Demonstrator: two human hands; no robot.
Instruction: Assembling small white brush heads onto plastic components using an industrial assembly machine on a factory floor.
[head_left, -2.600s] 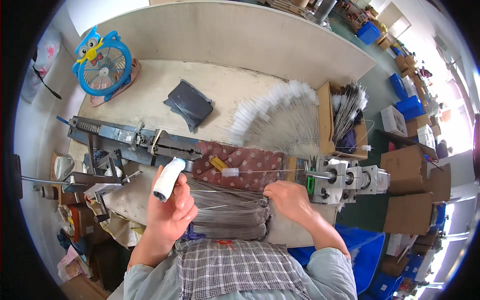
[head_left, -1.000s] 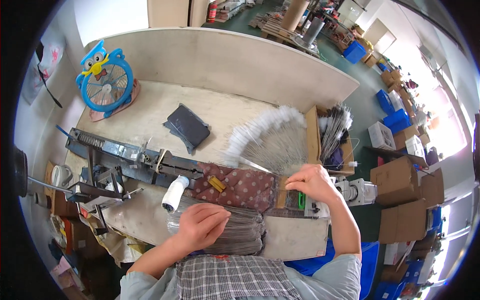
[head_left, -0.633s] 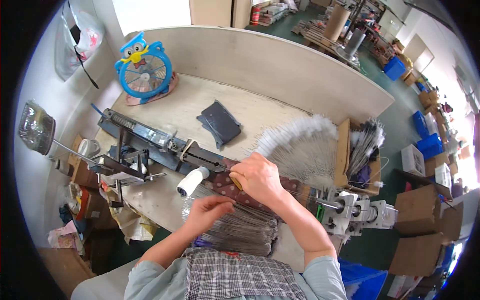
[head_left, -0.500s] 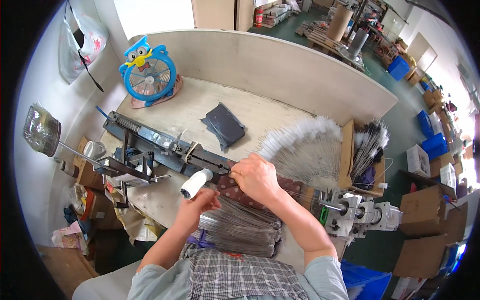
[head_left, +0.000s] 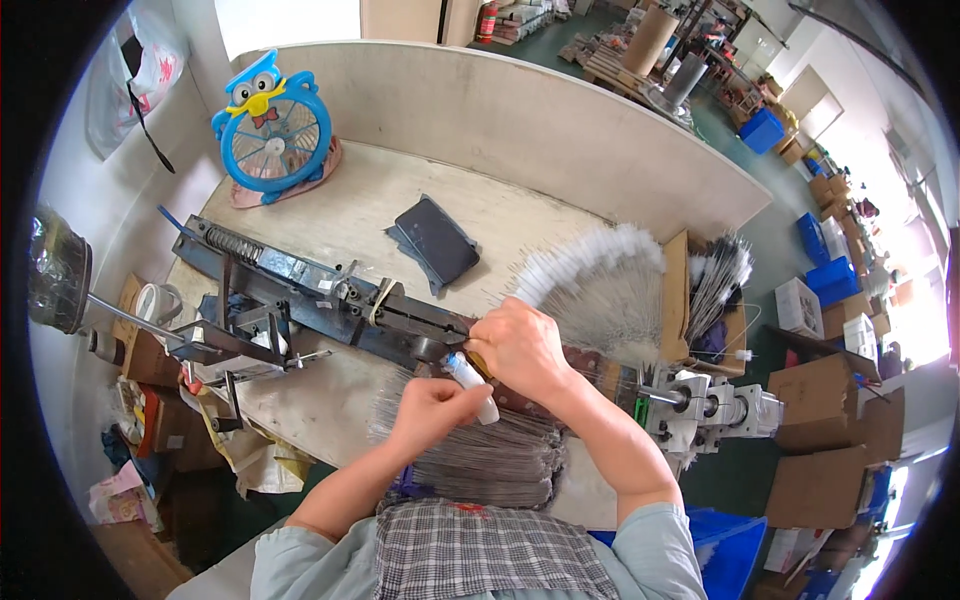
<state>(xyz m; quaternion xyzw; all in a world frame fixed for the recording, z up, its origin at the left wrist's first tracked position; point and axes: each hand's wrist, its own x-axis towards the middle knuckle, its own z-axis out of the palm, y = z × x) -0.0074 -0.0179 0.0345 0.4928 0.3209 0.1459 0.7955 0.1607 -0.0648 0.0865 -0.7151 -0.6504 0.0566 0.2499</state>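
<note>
fan [head_left: 272, 125] at counter's [head_left: 340, 225] far left | pouch [head_left: 437, 240] mid-counter, behind machine [head_left: 320, 300] | brushes [head_left: 600, 290] right of pouch | wire bundle [head_left: 480, 455] nearest, under both hands | boxes [head_left: 820, 400] far right

Brown cardboard boxes [head_left: 815, 400] stacked on the floor to your right, a white carton [head_left: 800, 305] beyond them, blue crates [head_left: 835, 275] farther back.

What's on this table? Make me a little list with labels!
left hand: holds a small white tube
right hand: rests on the dark metal machine
near the body: bundle of thin wires
to the right: fan of white-tipped wire brushes
far corner: blue owl-shaped fan
middle of table: dark flat pouch
</note>
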